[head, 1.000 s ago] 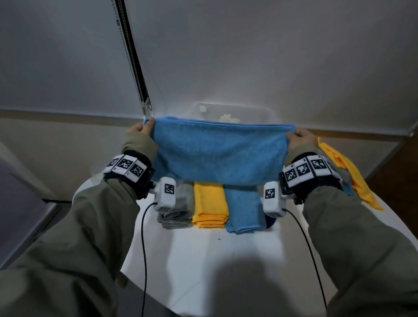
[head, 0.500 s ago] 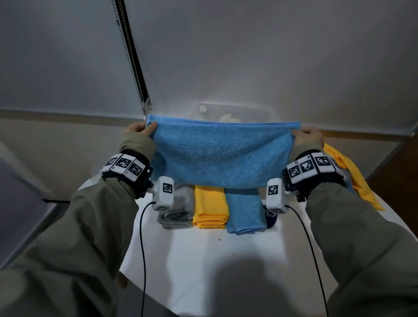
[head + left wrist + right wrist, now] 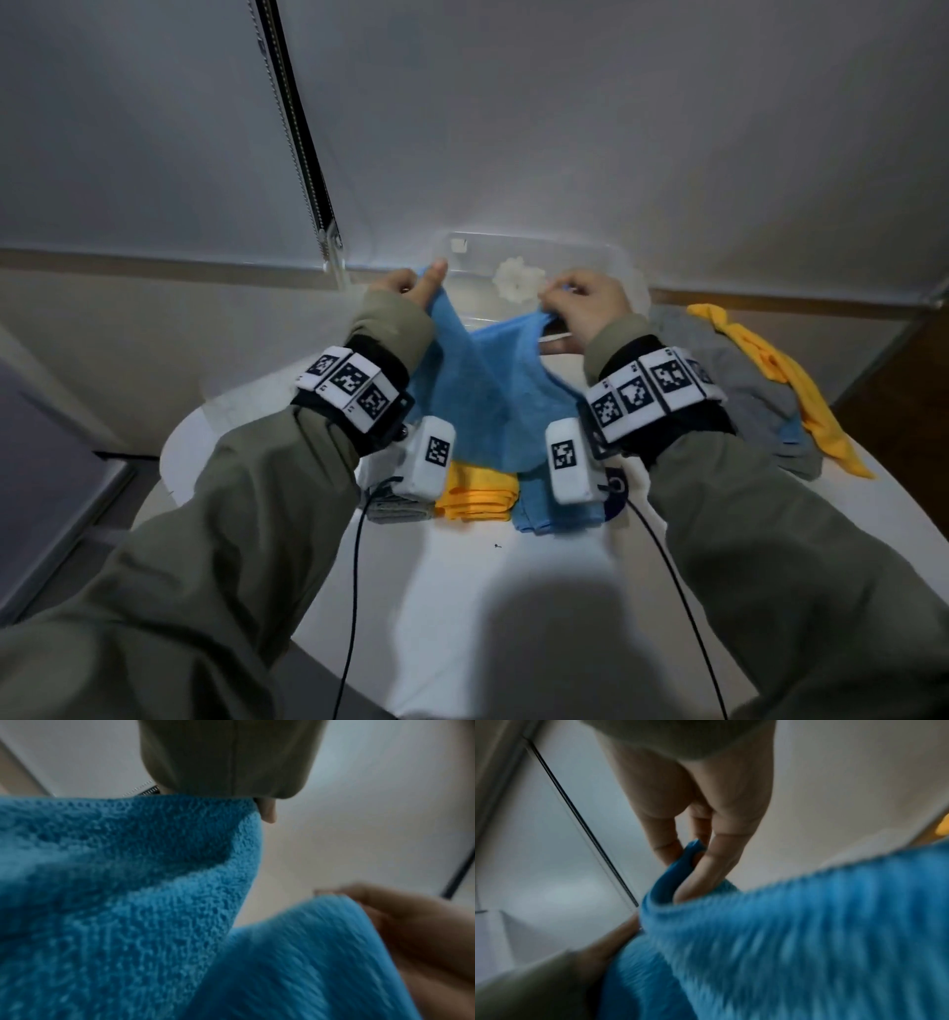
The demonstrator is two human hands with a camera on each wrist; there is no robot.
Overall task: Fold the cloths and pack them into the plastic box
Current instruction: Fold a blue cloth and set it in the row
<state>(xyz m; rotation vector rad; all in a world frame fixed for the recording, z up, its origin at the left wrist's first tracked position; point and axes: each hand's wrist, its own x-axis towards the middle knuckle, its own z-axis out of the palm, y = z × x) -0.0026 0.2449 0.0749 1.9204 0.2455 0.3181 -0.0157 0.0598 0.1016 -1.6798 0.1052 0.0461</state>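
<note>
A blue cloth (image 3: pixel 488 390) hangs in the air above the white table (image 3: pixel 462 591), sagging in a V between my hands. My left hand (image 3: pixel 411 285) pinches its left top corner, thumb up. My right hand (image 3: pixel 585 303) pinches the right top corner; in the right wrist view its fingers (image 3: pixel 670 845) clamp the blue cloth (image 3: pixel 795 933) edge. The left wrist view is filled by the blue cloth (image 3: pixel 115 892). Behind the hands stands the clear plastic box (image 3: pixel 606 257) with something white inside. Folded grey (image 3: pixel 395 509), yellow (image 3: pixel 477 493) and blue cloths (image 3: pixel 554 514) lie in a row below.
A loose pile of grey (image 3: pixel 744 390) and yellow cloths (image 3: pixel 775 370) lies at the table's right. A wall with a blind and its bead chain (image 3: pixel 303 154) rises behind the box. Cables run from both wrists over the table's near edge.
My hands have come much closer together, bringing the two top corners toward each other. The cloth, stretched flat before, now sags and folds in the middle.
</note>
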